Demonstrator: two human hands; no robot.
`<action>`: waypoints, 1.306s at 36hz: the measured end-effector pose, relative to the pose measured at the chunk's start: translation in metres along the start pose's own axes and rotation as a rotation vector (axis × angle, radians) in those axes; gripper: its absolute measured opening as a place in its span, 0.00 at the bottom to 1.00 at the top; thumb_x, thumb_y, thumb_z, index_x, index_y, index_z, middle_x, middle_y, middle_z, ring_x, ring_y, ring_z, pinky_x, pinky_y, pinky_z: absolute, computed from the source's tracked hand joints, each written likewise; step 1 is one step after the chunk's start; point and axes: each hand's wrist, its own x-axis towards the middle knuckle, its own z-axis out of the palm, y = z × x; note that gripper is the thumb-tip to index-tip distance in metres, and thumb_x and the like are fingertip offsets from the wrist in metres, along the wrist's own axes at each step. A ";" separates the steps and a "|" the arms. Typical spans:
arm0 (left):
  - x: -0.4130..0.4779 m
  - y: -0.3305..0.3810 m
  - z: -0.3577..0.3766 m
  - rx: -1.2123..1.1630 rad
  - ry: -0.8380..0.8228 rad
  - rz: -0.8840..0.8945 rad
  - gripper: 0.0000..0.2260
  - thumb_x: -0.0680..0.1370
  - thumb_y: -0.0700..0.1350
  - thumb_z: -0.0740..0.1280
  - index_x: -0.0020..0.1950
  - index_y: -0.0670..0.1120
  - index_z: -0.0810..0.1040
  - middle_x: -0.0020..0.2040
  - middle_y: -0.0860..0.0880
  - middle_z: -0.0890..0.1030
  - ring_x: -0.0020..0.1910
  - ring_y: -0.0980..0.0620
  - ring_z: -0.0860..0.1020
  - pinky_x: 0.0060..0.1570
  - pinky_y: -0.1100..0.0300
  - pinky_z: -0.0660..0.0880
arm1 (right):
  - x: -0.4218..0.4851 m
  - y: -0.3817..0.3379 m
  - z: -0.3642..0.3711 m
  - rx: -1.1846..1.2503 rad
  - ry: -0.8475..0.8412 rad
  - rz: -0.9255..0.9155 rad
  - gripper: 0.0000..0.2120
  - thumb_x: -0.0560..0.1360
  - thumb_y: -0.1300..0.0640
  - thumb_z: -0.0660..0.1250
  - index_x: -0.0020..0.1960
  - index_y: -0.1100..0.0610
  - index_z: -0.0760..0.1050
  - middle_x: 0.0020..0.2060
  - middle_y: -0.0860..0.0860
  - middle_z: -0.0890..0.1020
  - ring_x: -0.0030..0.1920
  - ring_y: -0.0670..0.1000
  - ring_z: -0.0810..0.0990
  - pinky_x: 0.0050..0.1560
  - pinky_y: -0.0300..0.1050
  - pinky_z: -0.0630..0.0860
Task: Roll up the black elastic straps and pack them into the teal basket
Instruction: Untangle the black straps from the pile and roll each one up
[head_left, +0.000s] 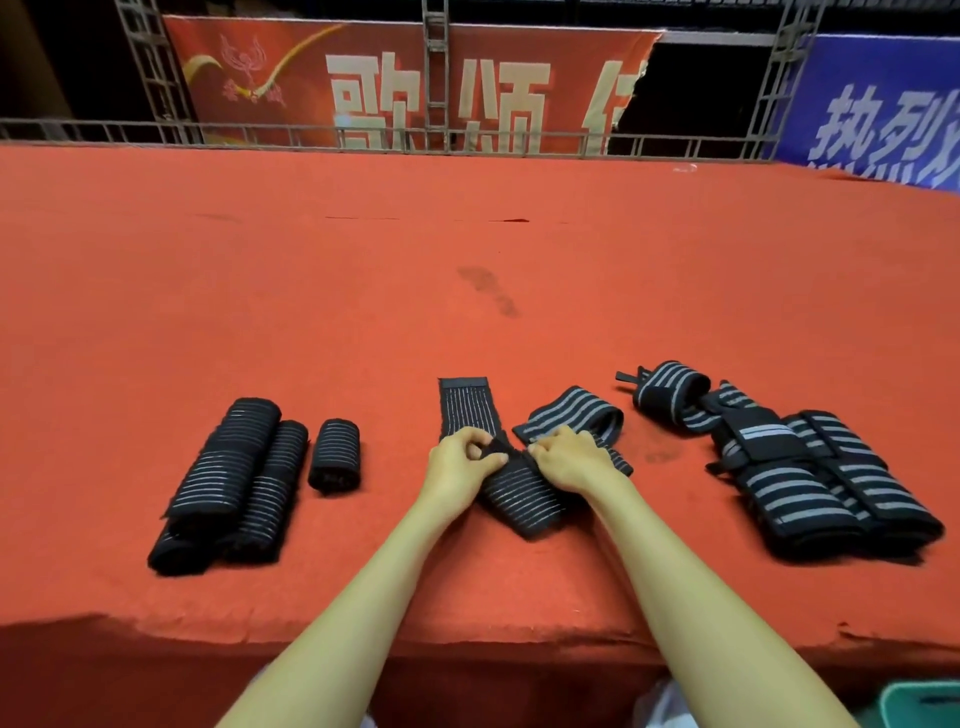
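**First turn of the roll could spring open**

The black elastic strap with thin pale lines (522, 501) lies bent on the red felt table (467, 249), with one end flat on the far side and the other end near the person. If the first turn is not tight, I think the elastic will spring open. Because the strap is bent, the roll may also go crooked. The wide-striped black strap (576, 415) lies just behind the right hand (566, 460) and could be caught in.

The left hand (462, 460) has curled fingers and pinches the folded middle of the strap. The right hand, knuckles up, also grips it. Both forearms reach forward, close together. The teal plastic basket (924, 701) is low at the right corner, well apart and only partly seen.
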 end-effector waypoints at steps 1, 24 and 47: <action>-0.003 0.000 -0.002 -0.007 -0.018 0.032 0.07 0.71 0.43 0.74 0.43 0.49 0.76 0.33 0.55 0.71 0.33 0.58 0.69 0.33 0.71 0.65 | 0.000 -0.001 0.001 -0.006 0.001 0.005 0.22 0.82 0.47 0.47 0.70 0.51 0.70 0.70 0.52 0.65 0.71 0.59 0.60 0.68 0.59 0.58; -0.026 -0.019 -0.001 -0.031 -0.089 0.147 0.09 0.76 0.34 0.66 0.42 0.46 0.70 0.36 0.55 0.75 0.34 0.69 0.73 0.39 0.72 0.68 | -0.004 -0.007 -0.004 0.422 0.104 -0.072 0.18 0.77 0.41 0.62 0.53 0.53 0.82 0.50 0.49 0.82 0.56 0.50 0.77 0.57 0.46 0.72; -0.036 -0.024 0.006 -0.200 0.015 0.042 0.04 0.78 0.39 0.64 0.48 0.46 0.70 0.39 0.54 0.76 0.39 0.59 0.74 0.45 0.58 0.70 | 0.015 0.003 -0.020 0.164 0.103 -0.080 0.09 0.74 0.57 0.69 0.53 0.58 0.80 0.51 0.55 0.83 0.54 0.54 0.80 0.53 0.46 0.75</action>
